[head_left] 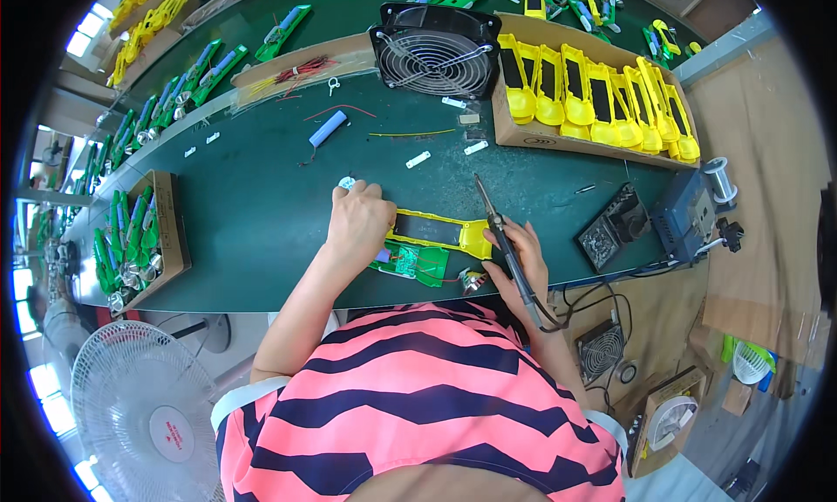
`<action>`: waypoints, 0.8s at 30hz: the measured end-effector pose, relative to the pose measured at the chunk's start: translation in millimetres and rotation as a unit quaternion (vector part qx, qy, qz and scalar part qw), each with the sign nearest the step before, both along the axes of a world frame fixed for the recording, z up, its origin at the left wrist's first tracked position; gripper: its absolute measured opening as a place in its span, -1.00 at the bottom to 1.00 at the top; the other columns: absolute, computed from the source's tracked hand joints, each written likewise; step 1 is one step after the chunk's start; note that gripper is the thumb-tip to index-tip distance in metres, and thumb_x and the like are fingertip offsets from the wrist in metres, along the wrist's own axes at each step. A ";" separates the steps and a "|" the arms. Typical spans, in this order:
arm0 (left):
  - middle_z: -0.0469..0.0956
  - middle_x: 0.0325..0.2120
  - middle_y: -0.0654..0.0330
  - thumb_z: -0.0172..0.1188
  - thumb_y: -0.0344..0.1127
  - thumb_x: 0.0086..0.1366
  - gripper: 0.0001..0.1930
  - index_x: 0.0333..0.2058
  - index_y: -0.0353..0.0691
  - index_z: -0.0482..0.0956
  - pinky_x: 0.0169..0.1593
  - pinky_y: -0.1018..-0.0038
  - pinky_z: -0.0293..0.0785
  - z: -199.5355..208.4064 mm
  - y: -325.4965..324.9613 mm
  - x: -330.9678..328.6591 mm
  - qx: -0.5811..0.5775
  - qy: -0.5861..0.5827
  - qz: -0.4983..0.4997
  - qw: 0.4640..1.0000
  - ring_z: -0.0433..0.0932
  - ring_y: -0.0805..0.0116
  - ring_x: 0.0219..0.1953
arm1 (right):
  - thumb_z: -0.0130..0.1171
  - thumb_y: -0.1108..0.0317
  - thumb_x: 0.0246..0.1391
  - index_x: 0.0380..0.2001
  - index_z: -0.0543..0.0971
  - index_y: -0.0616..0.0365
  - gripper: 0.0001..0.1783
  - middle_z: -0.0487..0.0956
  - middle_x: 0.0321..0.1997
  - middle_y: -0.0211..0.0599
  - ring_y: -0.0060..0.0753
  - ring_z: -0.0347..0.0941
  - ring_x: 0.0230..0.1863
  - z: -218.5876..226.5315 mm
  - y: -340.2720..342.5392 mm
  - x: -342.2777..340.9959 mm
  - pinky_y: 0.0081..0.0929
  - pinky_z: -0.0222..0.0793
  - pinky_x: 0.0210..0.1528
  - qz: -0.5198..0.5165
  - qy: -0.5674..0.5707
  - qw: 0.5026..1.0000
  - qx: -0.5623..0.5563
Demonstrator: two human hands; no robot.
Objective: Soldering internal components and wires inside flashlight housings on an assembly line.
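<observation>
My right hand is closed around a soldering iron, its tip pointing up and away over the table. The same hand's fingers rest by the wide end of a yellow plastic casing with a dark panel set in it. My left hand has its fingers curled over the casing's other end, hiding that part. Just below the casing lies a green casing with a circuit board and red wires. A silvery lamp cup sits near my right fingers. A small white round piece peeks out beyond my left fingers.
A box of yellow casings stands far right, beside a black fan. A blue soldering station and iron stand are at right. At left is a box of green assemblies. A blue battery cell lies mid-table.
</observation>
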State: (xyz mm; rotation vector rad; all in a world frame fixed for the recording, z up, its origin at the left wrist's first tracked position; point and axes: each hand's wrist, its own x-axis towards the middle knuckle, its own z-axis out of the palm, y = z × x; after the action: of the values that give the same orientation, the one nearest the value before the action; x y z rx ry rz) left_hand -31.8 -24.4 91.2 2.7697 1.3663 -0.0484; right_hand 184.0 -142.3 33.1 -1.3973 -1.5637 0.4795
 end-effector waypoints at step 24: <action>0.36 -0.34 0.19 0.15 -0.47 -0.04 -0.91 -0.47 -0.25 0.52 -0.18 0.39 0.32 4.4 -35.4 7.9 -0.151 -0.165 -0.193 0.955 0.36 0.23 -0.28 | 0.21 0.62 -0.28 -0.06 0.25 0.19 -0.39 0.48 -0.11 -0.24 -0.32 0.40 -0.05 -3.5 12.3 6.0 -0.52 0.33 -0.08 0.033 0.102 0.992 -0.063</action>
State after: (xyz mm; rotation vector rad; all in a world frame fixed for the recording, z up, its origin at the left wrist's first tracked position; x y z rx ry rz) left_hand -23.9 -59.8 95.6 2.5865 0.6664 0.1672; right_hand 190.0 -130.0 29.6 -1.3478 -1.4368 0.7501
